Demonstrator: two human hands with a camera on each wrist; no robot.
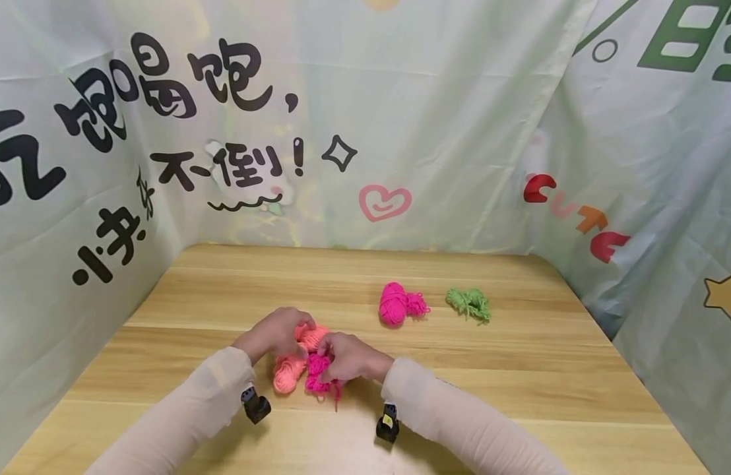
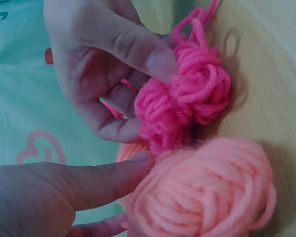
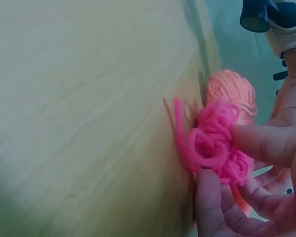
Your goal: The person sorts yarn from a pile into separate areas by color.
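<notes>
A bundle of coral yarn [image 1: 289, 375] lies left of centre on the wooden table, with more coral yarn [image 1: 313, 336] just behind it. My left hand [image 1: 280, 332] reaches over the coral yarn. In the left wrist view its thumb and a finger are on either side of the coral yarn skein [image 2: 202, 192]. My right hand [image 1: 355, 358] holds a small tangled bunch of hot pink yarn [image 1: 318, 373] between thumb and fingers, right beside the coral yarn. A loose pink strand hangs from this bunch, seen in the right wrist view [image 3: 179, 131].
Farther back on the table [image 1: 520, 382] lies a hot pink skein [image 1: 394, 305] with a smaller pink tangle [image 1: 416, 304] at its right side. A green yarn bundle [image 1: 468, 303] lies right of them. Printed cloth [image 1: 448, 132] hangs behind and along both sides.
</notes>
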